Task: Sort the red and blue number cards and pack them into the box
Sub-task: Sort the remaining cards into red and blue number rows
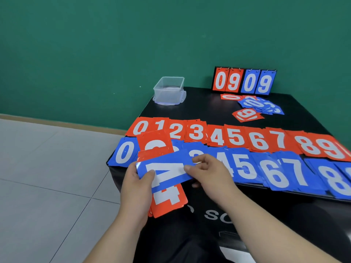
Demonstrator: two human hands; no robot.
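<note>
My left hand (137,184) grips a stack of cards whose visible face is a red 4 card (167,202). Across that stack lies a blue 4 card (165,168), turned sideways, pinched at its right end by my right hand (206,172) and held at its left end by my left thumb. Behind my hands, a row of red card piles (235,137) runs from 0 to 9. In front of it runs a row of blue card piles (284,171). The clear plastic box (169,91) stands at the table's far left corner.
A small flip scoreboard (244,81) showing 09 09 stands at the back of the black table (205,109). Loose red and blue cards (254,106) lie heaped in front of it. A grey tiled floor (47,177) and a green wall lie to the left.
</note>
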